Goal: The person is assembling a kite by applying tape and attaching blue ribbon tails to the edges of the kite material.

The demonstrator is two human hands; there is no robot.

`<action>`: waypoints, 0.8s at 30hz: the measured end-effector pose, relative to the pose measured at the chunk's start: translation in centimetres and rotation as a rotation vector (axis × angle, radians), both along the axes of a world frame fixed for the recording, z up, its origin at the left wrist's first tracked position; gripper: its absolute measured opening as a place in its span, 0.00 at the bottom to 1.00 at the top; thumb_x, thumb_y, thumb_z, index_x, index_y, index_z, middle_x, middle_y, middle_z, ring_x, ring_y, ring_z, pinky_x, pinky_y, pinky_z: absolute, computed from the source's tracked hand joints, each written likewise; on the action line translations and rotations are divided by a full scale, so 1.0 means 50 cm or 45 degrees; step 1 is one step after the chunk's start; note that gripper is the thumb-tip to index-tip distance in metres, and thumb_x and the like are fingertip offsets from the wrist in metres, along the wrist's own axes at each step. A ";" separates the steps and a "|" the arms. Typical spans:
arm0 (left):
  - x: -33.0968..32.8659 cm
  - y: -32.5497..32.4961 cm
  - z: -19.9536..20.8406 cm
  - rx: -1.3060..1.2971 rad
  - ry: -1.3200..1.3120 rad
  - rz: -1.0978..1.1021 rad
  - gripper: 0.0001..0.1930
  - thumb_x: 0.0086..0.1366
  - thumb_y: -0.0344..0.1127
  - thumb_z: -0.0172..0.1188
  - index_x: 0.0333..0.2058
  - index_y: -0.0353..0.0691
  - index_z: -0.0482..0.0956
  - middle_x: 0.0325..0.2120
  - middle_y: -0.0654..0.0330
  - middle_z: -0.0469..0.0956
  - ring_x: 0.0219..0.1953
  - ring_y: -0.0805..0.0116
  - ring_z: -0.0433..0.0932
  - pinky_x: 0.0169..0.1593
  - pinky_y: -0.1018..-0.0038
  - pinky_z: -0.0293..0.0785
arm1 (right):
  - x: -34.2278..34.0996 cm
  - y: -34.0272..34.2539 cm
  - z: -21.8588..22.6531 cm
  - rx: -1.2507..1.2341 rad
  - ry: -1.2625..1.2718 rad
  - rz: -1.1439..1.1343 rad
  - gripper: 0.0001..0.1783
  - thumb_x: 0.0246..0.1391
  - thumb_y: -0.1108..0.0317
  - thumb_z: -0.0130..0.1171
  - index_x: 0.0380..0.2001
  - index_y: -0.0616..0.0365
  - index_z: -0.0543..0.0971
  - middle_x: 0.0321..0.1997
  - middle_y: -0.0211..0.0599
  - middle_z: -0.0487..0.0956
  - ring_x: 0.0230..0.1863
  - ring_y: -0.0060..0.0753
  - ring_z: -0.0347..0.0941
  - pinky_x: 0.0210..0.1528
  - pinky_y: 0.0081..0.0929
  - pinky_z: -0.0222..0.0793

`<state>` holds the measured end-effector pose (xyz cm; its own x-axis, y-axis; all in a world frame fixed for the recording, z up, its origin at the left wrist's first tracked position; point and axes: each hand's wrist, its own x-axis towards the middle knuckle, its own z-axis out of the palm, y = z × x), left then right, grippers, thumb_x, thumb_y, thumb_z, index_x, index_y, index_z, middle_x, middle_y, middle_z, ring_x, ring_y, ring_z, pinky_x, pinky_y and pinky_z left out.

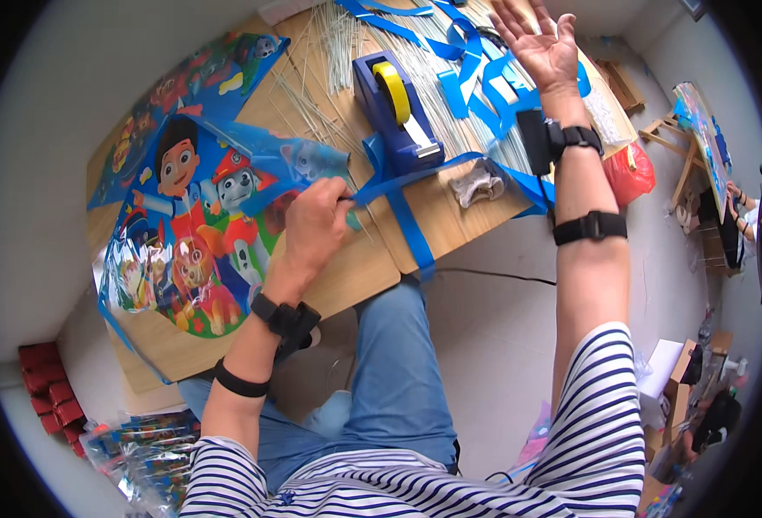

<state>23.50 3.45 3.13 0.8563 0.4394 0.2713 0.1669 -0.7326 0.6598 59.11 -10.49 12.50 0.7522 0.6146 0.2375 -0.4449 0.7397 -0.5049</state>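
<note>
My left hand (314, 223) is closed in a pinch at the right edge of a kite-like plastic sheet (182, 220) printed with cartoon figures. From its fingertips a blue ribbon (459, 164) runs right, past the front of the tape dispenser, toward the table's right side. My right hand (543, 53) is raised over the far right of the table, palm up, fingers apart, with nothing in it. Below that hand lie tangled blue ribbons (484, 91). The dark blue tape dispenser (398, 112) holds a yellow-cored roll between my hands.
Many thin pale rods (333, 52) cover the back of the wooden table (359, 272). A crumpled clear plastic piece (478, 184) sits near its front edge. Beside the table hangs a red plastic bag (629, 175). A black cable (502, 274) crosses below. Another person's hands (737, 203) show far right.
</note>
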 end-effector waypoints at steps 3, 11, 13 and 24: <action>0.002 0.002 0.016 0.001 -0.051 -0.012 0.04 0.55 0.23 0.61 0.29 0.32 0.75 0.24 0.50 0.75 0.27 0.53 0.76 0.32 0.66 0.70 | 0.056 -0.003 -0.022 -2.029 -0.721 -0.199 0.25 0.59 0.60 0.60 0.55 0.62 0.69 0.55 0.63 0.71 0.61 0.61 0.68 0.60 0.59 0.68; -0.033 0.002 0.028 0.016 0.030 0.011 0.06 0.52 0.25 0.63 0.28 0.32 0.75 0.24 0.50 0.76 0.26 0.55 0.77 0.31 0.67 0.70 | 0.037 -0.079 -0.039 -0.106 0.347 0.128 0.31 0.58 0.57 0.61 0.54 0.73 0.66 0.55 0.67 0.69 0.56 0.65 0.70 0.59 0.56 0.71; -0.035 0.009 0.027 0.016 0.030 0.015 0.06 0.52 0.24 0.63 0.28 0.32 0.75 0.24 0.50 0.76 0.26 0.55 0.77 0.31 0.67 0.71 | 0.011 -0.060 -0.060 -0.848 0.077 -0.309 0.24 0.55 0.58 0.64 0.47 0.67 0.74 0.55 0.60 0.74 0.49 0.55 0.76 0.60 0.45 0.71; -0.054 0.014 0.022 0.002 0.018 0.025 0.06 0.50 0.22 0.61 0.27 0.31 0.74 0.24 0.50 0.76 0.25 0.58 0.76 0.31 0.68 0.70 | -0.007 -0.102 -0.056 -0.997 0.038 -0.333 0.27 0.56 0.52 0.63 0.42 0.72 0.76 0.46 0.59 0.78 0.48 0.48 0.77 0.46 0.35 0.77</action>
